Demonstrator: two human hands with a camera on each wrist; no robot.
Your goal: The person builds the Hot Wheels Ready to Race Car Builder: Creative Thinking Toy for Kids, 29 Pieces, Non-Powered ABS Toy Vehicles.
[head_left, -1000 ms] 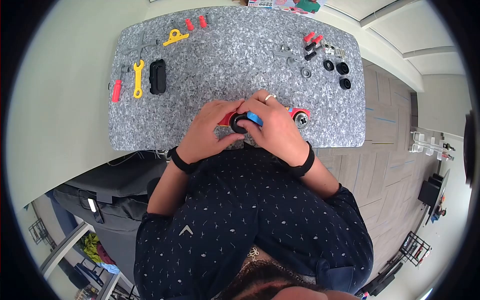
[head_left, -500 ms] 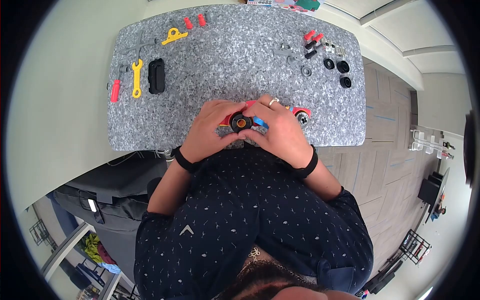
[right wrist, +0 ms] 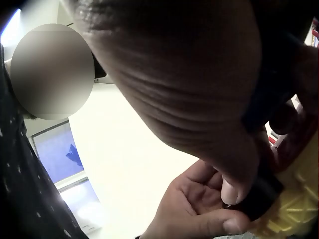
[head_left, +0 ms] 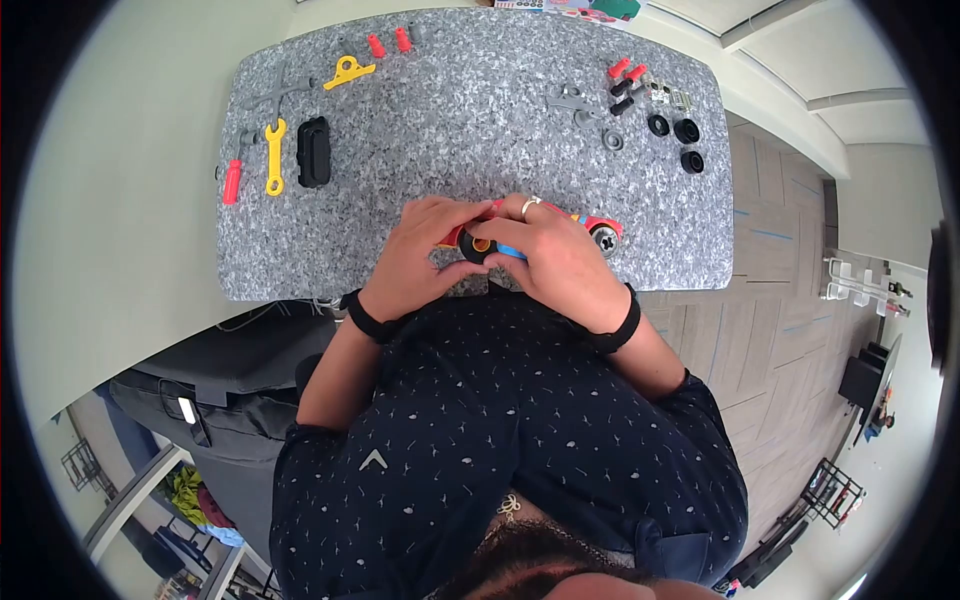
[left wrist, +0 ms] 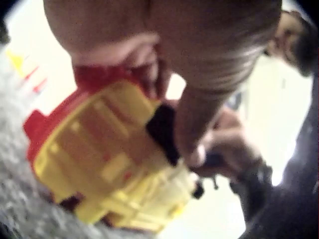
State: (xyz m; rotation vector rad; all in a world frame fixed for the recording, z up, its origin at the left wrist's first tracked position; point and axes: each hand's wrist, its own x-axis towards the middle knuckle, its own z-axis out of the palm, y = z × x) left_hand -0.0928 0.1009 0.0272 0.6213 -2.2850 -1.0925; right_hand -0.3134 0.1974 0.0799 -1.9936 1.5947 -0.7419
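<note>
A red toy car (head_left: 606,222) with a yellow underside (left wrist: 109,149) lies on its side under both hands at the table's near edge. Facing up on it is a black tire (head_left: 472,251) with an orange-yellow centre. My left hand (head_left: 408,255) grips the car's left end, thumb at the tire's lower edge. From the other side my right hand (head_left: 562,252) pinches the tire, one finger lying across its top and the thumb below. A blue part (head_left: 510,251) shows beside that thumb. At the car's right end sits a bare grey wheel hub (head_left: 605,240).
To the left lie a yellow wrench (head_left: 275,157), a red-handled screwdriver (head_left: 232,182), a black oblong part (head_left: 314,152) and a grey cross-shaped tool (head_left: 280,92). Loose black tires (head_left: 686,131), a grey ring (head_left: 612,141) and small red pieces (head_left: 619,68) lie at right.
My right thumb has left the tire's middle and moved to its lower edge, baring the orange centre. Then a right finger has come over the tire's top. My left hand stays nearly still.
</note>
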